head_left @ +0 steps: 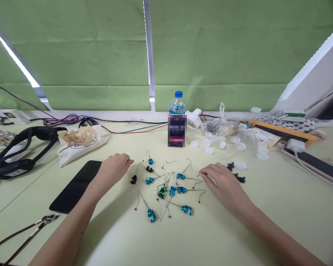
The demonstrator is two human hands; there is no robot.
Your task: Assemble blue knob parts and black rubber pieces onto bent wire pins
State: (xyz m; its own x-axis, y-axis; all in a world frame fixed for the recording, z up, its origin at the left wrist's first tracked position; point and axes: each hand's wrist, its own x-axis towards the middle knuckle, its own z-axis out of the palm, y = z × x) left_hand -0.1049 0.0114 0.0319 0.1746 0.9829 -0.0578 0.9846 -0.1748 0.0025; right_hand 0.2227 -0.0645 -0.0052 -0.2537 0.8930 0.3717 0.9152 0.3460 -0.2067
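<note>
My left hand (115, 168) hovers at the left of a scattered group of small parts, fingers curled in and thumb forward; whatever is inside is hidden. At the group's right, my right hand (219, 181) pinches what looks like a thin metal wire piece (198, 175) between thumb and forefinger. Between the hands lie several blue metal fittings (151, 215) with bent wire arms, some ending in tiny beads. Among them are a green fitting (162, 191) and a black one (133, 180). Loose bent wires (190, 163) rest behind them.
Left are a black phone (74, 186), a cloth pouch (81, 144), black headgear (24, 151) and a corded strap (48, 219). A water bottle (177, 122) stands at the back. To the right are white caps (209, 150), black parts (240, 178) and a power strip (313, 162).
</note>
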